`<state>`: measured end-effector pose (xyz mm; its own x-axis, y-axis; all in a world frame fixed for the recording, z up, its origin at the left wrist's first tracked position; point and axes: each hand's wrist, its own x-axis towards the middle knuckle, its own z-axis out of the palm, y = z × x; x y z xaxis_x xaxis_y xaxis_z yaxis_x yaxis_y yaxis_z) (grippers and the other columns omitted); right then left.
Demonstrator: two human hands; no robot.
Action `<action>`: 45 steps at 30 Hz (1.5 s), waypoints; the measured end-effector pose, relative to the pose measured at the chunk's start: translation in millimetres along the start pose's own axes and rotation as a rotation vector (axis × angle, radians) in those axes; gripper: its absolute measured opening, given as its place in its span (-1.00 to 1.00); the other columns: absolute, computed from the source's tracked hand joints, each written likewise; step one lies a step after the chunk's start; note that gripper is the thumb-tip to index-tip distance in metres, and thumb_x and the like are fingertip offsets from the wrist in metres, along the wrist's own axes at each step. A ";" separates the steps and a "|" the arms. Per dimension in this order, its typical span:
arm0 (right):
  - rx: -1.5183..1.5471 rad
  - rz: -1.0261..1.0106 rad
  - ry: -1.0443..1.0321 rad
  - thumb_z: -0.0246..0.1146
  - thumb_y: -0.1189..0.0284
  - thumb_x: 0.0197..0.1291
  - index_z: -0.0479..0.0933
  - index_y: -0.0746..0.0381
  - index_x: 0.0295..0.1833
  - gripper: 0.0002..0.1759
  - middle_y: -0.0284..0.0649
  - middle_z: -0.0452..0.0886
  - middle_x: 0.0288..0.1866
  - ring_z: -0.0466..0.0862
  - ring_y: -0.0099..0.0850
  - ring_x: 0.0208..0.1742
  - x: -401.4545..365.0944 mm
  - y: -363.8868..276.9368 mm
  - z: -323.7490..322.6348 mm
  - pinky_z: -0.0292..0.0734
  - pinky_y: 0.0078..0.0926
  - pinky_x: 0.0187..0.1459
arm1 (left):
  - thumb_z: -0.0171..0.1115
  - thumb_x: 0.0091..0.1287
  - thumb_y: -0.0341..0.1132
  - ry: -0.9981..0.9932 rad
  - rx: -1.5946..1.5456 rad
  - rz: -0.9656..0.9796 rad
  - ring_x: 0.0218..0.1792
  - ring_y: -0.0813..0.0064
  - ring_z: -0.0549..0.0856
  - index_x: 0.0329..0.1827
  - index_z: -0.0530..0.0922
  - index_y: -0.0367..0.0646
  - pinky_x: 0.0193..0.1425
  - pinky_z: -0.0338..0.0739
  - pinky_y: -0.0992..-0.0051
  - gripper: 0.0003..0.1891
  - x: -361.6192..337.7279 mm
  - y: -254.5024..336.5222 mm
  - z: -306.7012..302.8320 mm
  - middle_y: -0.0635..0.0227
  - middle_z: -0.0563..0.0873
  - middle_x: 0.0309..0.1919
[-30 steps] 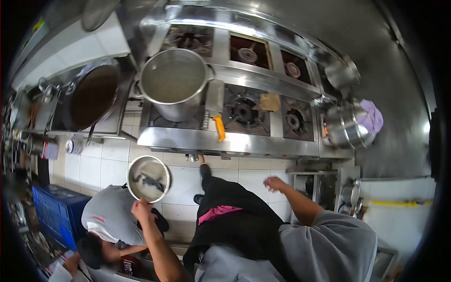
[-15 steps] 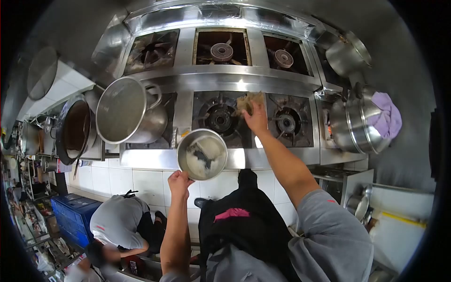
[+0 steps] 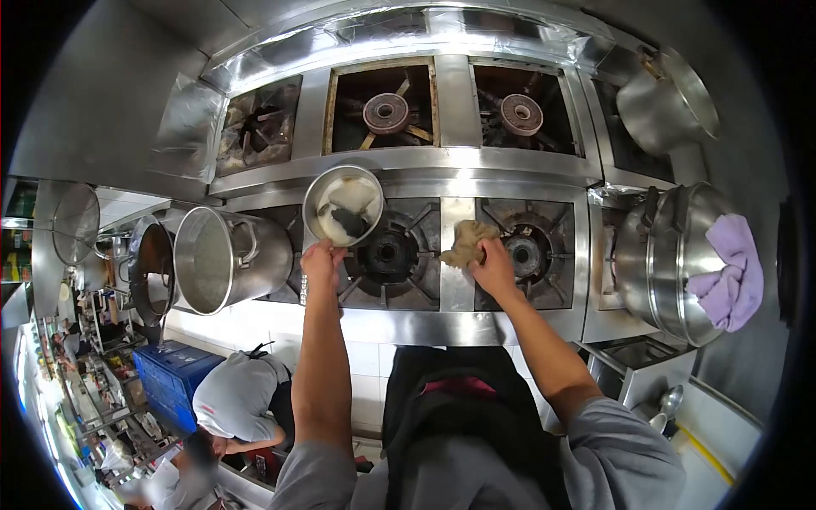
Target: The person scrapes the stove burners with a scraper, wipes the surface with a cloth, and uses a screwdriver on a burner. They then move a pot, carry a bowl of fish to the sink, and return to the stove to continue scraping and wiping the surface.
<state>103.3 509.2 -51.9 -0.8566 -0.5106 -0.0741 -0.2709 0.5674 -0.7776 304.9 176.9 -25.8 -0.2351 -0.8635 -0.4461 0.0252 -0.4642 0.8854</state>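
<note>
My left hand [image 3: 320, 263] grips the near edge of a round metal bowl [image 3: 311, 208], held over the left side of the front middle burner [image 3: 386, 253]. Inside the bowl lies whitish stuff with a dark patch. Crumpled brownish cloth [image 3: 464, 245] is pinched in my right hand [image 3: 493, 268], on the steel strip between the front middle burner and the front right burner [image 3: 523, 252].
A large pot [image 3: 263, 255] stands at the left. Stacked metal pans [image 3: 646, 255] with a purple cloth [image 3: 729, 272] are at the right, below another pot [image 3: 663, 106]. A co-worker [image 3: 242, 399] bends beside a blue crate [image 3: 170, 374].
The bowl in my left hand has moved forward, from the stove's front edge to over the burners. My right hand and the cloth are nearer the front right burner. The view has shifted.
</note>
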 end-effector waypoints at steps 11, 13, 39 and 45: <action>0.063 -0.157 -0.136 0.41 0.44 0.16 0.57 0.18 0.28 -0.47 0.00 0.65 0.19 0.65 -0.02 0.22 -1.2 -33.6 41.5 0.57 -0.07 0.24 | 0.20 0.45 -0.38 -0.205 1.367 0.804 -0.01 -0.20 0.78 -0.15 0.72 -0.24 0.09 0.65 -0.06 -0.84 50.9 45.0 30.8 -0.15 0.78 -0.14; 0.355 0.089 -0.294 0.43 0.36 0.27 0.57 0.18 0.27 -0.53 -0.08 0.71 0.03 0.74 -0.22 0.03 -3.7 -64.6 63.8 0.66 -0.20 0.05 | 0.20 0.44 -0.40 -0.274 1.526 0.802 0.01 -0.19 0.78 -0.15 0.71 -0.27 0.12 0.67 -0.03 -0.84 85.8 30.7 43.0 -0.14 0.79 -0.12; -0.038 0.056 -0.803 0.34 0.10 0.37 0.69 0.16 0.01 -0.65 -0.10 0.83 -0.09 0.82 -0.07 -0.04 -65.6 -158.3 211.2 0.70 -0.10 0.03 | 0.31 0.43 -0.20 -0.064 1.547 0.248 -0.06 -0.13 0.82 0.06 0.69 -0.18 0.04 0.71 0.03 -0.72 -3.7 -9.8 -153.8 -0.03 0.83 -0.14; -0.454 0.226 -1.032 0.14 -0.24 0.49 0.69 0.26 -0.02 -0.30 -0.02 0.81 0.14 0.85 -0.12 0.03 -98.3 -195.3 261.7 0.72 -0.11 0.06 | 0.37 0.37 -0.09 -0.043 1.643 0.058 0.04 -0.06 0.84 0.11 0.65 -0.20 0.12 0.73 0.04 -0.60 10.9 -0.7 -139.9 -0.04 0.85 -0.05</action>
<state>355.4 279.5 -56.1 -0.1944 -0.5346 -0.8224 -0.4697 0.7868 -0.4004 438.3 140.2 -49.6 -0.2968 -0.8524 -0.4305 -0.9540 0.2848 0.0939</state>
